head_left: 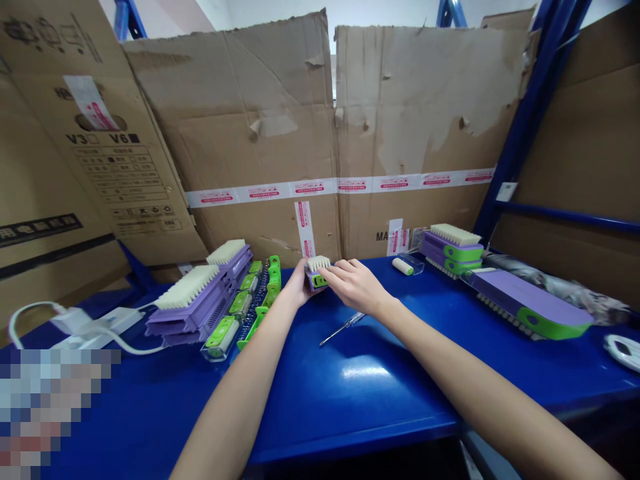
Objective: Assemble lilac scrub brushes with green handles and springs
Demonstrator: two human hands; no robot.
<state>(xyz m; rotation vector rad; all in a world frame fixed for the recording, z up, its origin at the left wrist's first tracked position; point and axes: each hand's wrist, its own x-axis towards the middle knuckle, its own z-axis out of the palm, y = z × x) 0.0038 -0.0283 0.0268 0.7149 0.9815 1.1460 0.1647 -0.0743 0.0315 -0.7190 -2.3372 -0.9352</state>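
A purple brush (pixel 317 272) with cream bristles and a green end piece is held up over the blue table. My left hand (pixel 299 283) grips it from the left side. Against its right side lie the bent fingers of my right hand (pixel 356 283); whether they grip it or only touch it is partly hidden. Below my right hand a screwdriver (pixel 342 329) with a clear handle rests on the table, its tip pointing left toward me. Between the brush and the purple stacks at the right sits a small white-and-green piece (pixel 403 267) in a clear case.
Purple brush bodies (pixel 200 300) stand stacked at left, beside rows of green parts (pixel 243 303) and springs (pixel 256 301). A white power strip (pixel 103 327) with cables lies further left. Finished-looking purple brushes (pixel 530 300) lie at right near a white oval device (pixel 624 352). Cardboard (pixel 260 133) walls the back.
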